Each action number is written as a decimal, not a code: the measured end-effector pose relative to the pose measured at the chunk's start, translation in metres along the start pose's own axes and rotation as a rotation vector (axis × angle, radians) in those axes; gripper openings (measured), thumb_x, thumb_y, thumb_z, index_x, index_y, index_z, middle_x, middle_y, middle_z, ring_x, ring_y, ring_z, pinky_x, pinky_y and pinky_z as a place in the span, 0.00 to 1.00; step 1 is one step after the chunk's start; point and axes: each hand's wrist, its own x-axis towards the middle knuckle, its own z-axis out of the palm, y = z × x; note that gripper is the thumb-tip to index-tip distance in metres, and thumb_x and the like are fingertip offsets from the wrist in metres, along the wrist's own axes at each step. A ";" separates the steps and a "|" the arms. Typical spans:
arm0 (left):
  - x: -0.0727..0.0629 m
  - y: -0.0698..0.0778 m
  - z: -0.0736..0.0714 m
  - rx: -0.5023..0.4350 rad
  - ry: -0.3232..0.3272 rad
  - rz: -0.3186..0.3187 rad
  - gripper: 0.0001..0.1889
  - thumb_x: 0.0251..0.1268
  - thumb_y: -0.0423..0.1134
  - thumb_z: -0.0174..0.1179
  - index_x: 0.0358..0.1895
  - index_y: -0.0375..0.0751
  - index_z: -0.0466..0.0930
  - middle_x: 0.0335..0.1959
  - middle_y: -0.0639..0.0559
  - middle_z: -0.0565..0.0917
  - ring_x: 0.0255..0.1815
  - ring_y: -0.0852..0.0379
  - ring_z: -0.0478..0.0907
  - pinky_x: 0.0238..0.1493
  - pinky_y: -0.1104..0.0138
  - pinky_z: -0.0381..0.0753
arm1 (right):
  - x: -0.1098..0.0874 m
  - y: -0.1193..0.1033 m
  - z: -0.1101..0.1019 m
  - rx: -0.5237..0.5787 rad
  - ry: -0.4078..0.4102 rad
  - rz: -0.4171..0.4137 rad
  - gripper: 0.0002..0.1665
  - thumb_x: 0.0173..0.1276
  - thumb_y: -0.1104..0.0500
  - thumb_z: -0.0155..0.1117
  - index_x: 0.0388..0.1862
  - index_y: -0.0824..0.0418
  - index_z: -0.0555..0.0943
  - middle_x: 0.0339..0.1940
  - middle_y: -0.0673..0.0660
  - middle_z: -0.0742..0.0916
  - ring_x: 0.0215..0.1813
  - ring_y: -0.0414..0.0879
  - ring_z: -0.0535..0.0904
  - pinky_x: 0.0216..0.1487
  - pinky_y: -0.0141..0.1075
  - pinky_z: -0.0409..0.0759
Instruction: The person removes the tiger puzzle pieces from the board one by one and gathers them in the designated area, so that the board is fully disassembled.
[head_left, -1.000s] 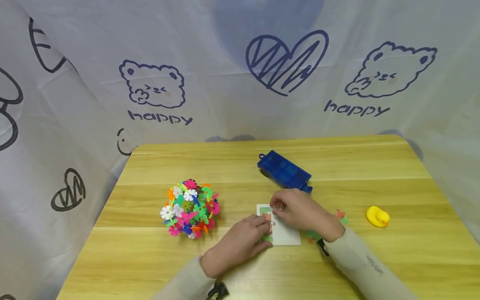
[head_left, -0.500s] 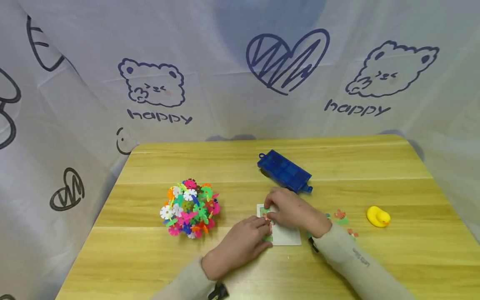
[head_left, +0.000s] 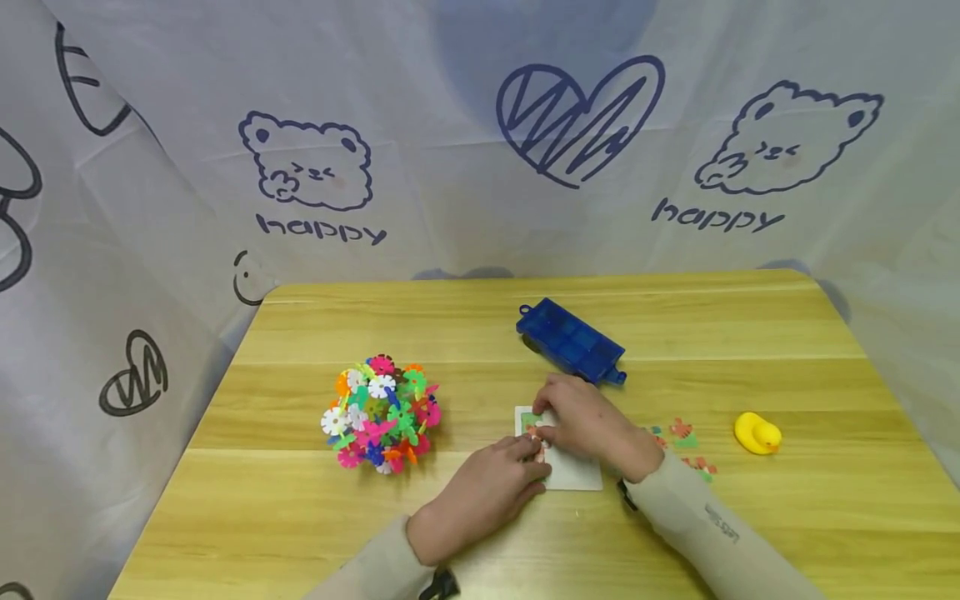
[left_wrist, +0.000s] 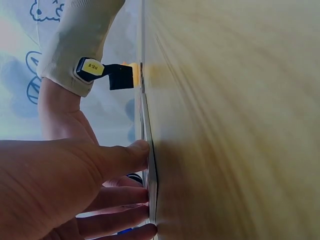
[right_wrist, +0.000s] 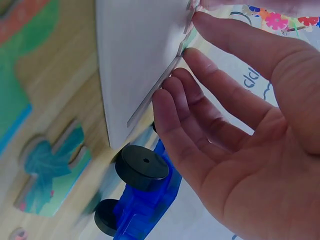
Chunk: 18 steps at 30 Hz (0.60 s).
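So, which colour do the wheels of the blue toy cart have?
The wheels are black; the right wrist view shows this best.

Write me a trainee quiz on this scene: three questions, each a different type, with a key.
1. True or false: the yellow duck touches the white board.
2. In the head view, the blue wheeled toy is: a) on the white board; b) beyond the white board; c) right of the yellow duck.
3. Which hand is nearer the loose puzzle pieces?

Key: 1. False. 2. b. 3. The right hand.
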 end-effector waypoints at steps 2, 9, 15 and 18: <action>0.000 0.000 0.000 0.002 -0.002 -0.002 0.09 0.80 0.46 0.67 0.53 0.52 0.93 0.58 0.53 0.89 0.58 0.56 0.87 0.60 0.66 0.89 | 0.000 0.000 0.000 -0.005 0.004 0.011 0.10 0.70 0.57 0.81 0.45 0.60 0.91 0.43 0.52 0.88 0.50 0.52 0.86 0.61 0.50 0.87; 0.000 0.000 0.000 0.005 0.004 -0.001 0.09 0.80 0.46 0.67 0.53 0.51 0.93 0.57 0.53 0.89 0.57 0.57 0.86 0.59 0.67 0.89 | -0.001 -0.003 0.000 0.031 -0.001 0.054 0.08 0.70 0.57 0.81 0.43 0.60 0.92 0.41 0.52 0.87 0.47 0.49 0.85 0.58 0.48 0.87; 0.000 -0.001 0.001 -0.022 0.016 0.001 0.10 0.80 0.45 0.67 0.53 0.49 0.93 0.58 0.51 0.88 0.64 0.52 0.84 0.71 0.63 0.84 | 0.000 -0.003 0.002 0.031 0.001 0.057 0.11 0.71 0.59 0.80 0.47 0.62 0.92 0.44 0.54 0.88 0.51 0.51 0.86 0.61 0.49 0.88; -0.001 -0.004 0.002 -0.053 0.038 0.019 0.09 0.78 0.45 0.69 0.53 0.48 0.92 0.58 0.50 0.87 0.69 0.48 0.83 0.78 0.60 0.80 | 0.000 -0.003 0.002 0.040 -0.011 0.067 0.11 0.71 0.58 0.80 0.47 0.62 0.92 0.45 0.54 0.89 0.52 0.52 0.86 0.62 0.50 0.88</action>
